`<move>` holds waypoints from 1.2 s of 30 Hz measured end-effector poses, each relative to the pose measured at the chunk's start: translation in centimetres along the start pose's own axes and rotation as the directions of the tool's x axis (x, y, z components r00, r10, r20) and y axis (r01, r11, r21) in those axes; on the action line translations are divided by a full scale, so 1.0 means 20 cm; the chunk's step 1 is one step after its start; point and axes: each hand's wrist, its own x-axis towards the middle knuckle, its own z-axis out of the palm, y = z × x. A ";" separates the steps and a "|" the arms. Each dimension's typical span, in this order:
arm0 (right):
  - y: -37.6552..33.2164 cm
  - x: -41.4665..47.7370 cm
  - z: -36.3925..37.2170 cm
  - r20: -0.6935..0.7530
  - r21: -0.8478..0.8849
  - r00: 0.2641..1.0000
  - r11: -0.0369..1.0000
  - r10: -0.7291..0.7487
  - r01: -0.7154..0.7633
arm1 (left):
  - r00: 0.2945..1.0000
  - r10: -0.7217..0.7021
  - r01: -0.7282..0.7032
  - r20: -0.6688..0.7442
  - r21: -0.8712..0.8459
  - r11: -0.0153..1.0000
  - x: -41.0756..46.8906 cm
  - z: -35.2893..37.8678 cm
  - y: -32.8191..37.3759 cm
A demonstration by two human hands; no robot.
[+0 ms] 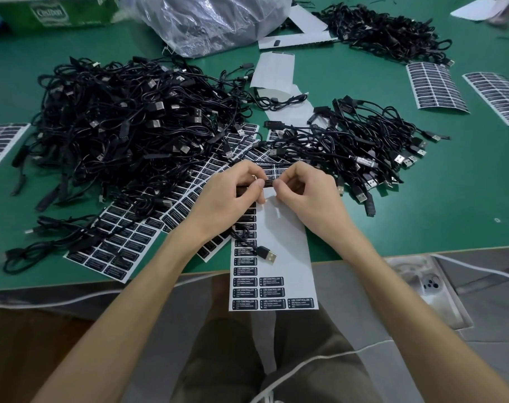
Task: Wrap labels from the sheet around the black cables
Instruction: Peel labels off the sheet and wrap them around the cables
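Sheet (288, 228), label (269, 182) pinched between both hands' fingers (257, 185)

Black labels (272, 303) on the near white sheet (291, 242): each headed "LED CONTROLLER" in white, with smaller lines beneath too small to read. Green carton (52, 14) top left: white logo, looks like "Cestbon". Print on far sheets (437, 85) unreadable.

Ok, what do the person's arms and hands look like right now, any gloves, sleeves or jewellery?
The left forearm and right forearm are bare, with no sleeve in view as far up as the picture reaches. The left hand and right hand wear no gloves, and no ring, watch or wristband shows on either.
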 end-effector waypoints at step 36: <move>0.00 0.00 -0.04 0.023 0.194 0.999 0.981 -0.027 0.022 | 0.999 -0.030 0.027 -0.044 -0.054 0.998 0.02 0.01 -0.01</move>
